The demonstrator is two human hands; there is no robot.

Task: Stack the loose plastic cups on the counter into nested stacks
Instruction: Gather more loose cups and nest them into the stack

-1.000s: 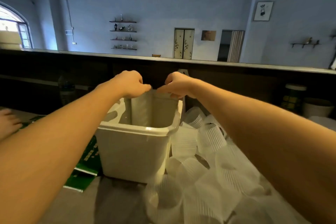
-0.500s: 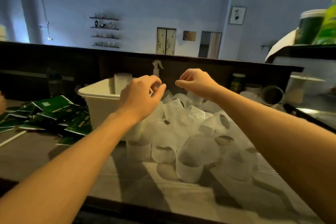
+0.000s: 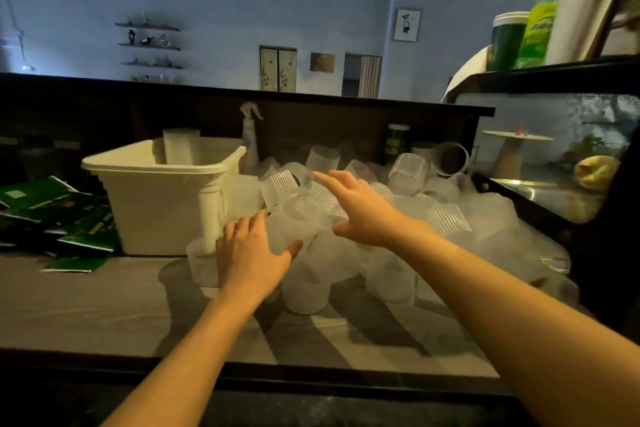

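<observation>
Loose cups [image 3: 381,229]: big jumbled heap of frosted, ribbed plastic cups on the counter [image 3: 104,302], filling the gap between the cream bin [image 3: 156,198] and the dark display case [image 3: 571,184] on the right. Cups lie on their sides, upside down, some upright, none visibly nested in the heap itself. One finished stack [image 3: 180,146] stands upright inside the bin, leaning at the back wall, presumably parked there so it won't topple or mix with the loose ones

Left hand [image 3: 249,253]: fingers spread and relaxed, at the heap's near-left edge, palm down over a cup beside the bin corner. Looks to be touching or just above it, can't tell which. No curl around anything

Right hand [image 3: 360,208]: fingers straight and splayed, reaching over the top of the heap, thumb under by a ribbed cup [image 3: 311,208]. Nothing clamped yet. Heap sits directly under and ahead of both hands

My read: both hands going in for the next pick, one cup each, to nest together. Most of the pile not yet done

Outward: green packets [image 3: 69,218] scattered left of the bin, spray bottle [image 3: 250,139] behind it against the dark back panel
</observation>
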